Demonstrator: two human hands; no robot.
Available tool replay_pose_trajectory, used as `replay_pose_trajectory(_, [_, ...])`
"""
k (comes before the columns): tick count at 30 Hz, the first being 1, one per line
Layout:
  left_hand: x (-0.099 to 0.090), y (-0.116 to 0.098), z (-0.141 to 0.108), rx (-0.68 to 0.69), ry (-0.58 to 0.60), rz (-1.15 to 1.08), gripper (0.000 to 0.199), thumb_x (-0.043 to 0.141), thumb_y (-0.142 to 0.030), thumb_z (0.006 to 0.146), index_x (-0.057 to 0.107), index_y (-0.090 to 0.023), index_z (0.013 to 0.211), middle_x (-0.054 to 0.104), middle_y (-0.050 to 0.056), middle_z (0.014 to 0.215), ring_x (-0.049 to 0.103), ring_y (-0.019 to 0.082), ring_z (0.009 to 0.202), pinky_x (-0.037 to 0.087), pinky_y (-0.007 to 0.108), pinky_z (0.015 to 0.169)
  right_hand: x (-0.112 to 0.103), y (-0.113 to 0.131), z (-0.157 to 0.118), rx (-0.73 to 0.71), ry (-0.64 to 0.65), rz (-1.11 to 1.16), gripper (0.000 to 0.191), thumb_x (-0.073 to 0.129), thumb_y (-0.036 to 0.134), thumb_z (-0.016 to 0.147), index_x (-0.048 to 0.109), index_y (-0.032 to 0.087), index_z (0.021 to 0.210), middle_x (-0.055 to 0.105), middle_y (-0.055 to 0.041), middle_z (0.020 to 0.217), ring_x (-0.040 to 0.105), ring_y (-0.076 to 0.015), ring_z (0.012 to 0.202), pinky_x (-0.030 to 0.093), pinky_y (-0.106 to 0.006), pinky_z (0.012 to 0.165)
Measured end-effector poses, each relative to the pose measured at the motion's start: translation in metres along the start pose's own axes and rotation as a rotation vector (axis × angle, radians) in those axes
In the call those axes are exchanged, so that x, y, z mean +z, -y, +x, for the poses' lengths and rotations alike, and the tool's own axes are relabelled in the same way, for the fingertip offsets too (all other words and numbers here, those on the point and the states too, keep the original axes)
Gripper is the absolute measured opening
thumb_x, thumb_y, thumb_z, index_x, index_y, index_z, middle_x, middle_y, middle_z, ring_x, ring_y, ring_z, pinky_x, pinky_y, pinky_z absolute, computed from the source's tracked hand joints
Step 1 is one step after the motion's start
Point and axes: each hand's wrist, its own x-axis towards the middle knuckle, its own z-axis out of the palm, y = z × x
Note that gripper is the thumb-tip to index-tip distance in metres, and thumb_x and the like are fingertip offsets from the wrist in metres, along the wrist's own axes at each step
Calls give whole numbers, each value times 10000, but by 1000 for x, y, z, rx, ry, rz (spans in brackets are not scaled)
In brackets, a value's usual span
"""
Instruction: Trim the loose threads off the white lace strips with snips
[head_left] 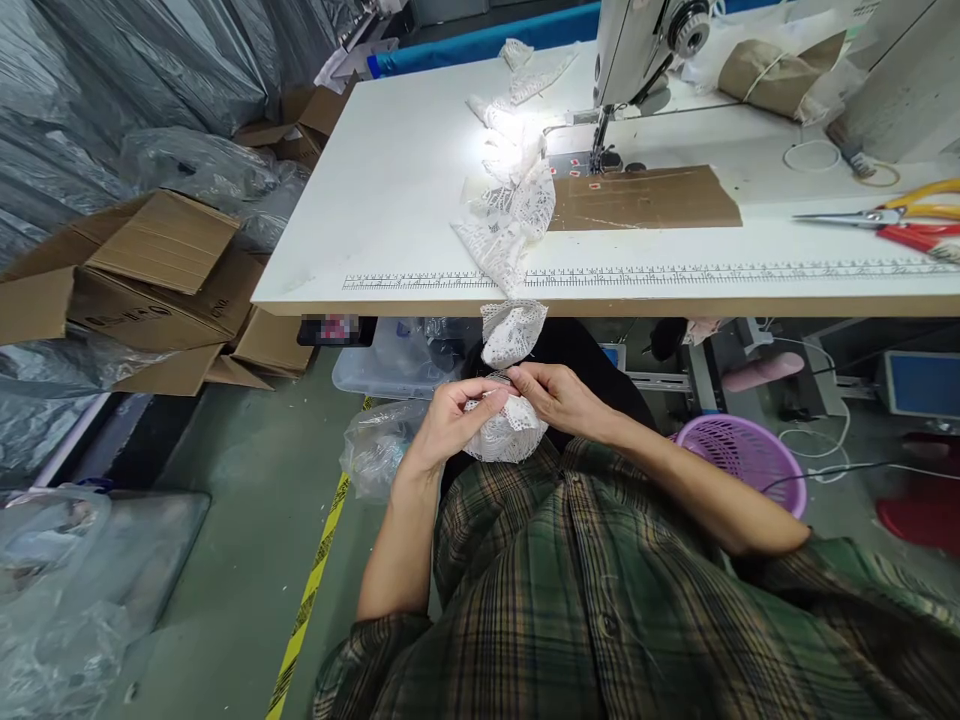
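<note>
Far left: open cardboard boxes (161, 265). Between left hand (446, 425) and right hand (564, 398), below front edge of white table (405, 200): white lace (508, 440), pinched near its top by both. Step, as judged: fingering that edge; steady two-handed pinch needed next. On tabletop: lace pieces (514, 215), sewing machine (626, 50); beneath, purple basket (720, 440); far right, yellow-handled scissors (889, 215).

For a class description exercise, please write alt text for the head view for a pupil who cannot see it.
A person's two hands hold white lace fabric close to their body, in front of a white table. More lace drapes over the table's edge and lies beside a sewing machine.
</note>
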Motion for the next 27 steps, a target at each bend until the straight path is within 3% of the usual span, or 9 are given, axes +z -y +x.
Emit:
replay_pose_trajectory(4, [-2,-4,2,-78,43,-55,269,753,-412,810,786,-146,826,768,74,851,665,176,761,494,250,681,-4,-1,-8,-10,65,-5,492,329,547,1027,520,182,758,451,39,632,379,-101,583,280,-255,571])
replay_pose_trajectory(10, [-5,-6,4,-216,145,-134,290,777,-414,766,729,-130,739,622,-4,623,479,87,543,343,211,519,-8,6,-7,-101,66,-178,432,384,471,1026,547,181,750,521,15,667,417,-110,600,281,-266,604])
replay_pose_trajectory(16, [-7,-5,7,-261,105,-191,224,772,-350,725,759,-128,757,682,33,698,549,108,604,389,221,567,-10,6,-6,-9,37,-182,519,318,521,1039,661,162,888,510,24,603,437,-116,561,291,-262,599])
replay_pose_trajectory(23, [-6,-8,7,-303,116,-203,259,784,-364,711,705,-121,672,603,-1,600,490,85,543,334,212,515,-8,8,-5,-91,45,-258,469,342,488,1032,560,182,751,546,4,666,431,-115,599,277,-262,597])
replay_pose_trajectory(27, [-5,-9,6,-291,130,-199,273,793,-372,709,694,-123,661,577,-14,586,451,72,524,296,210,496,-3,7,-1,-19,53,-268,465,369,514,1019,552,186,744,481,25,609,360,-110,562,245,-269,579])
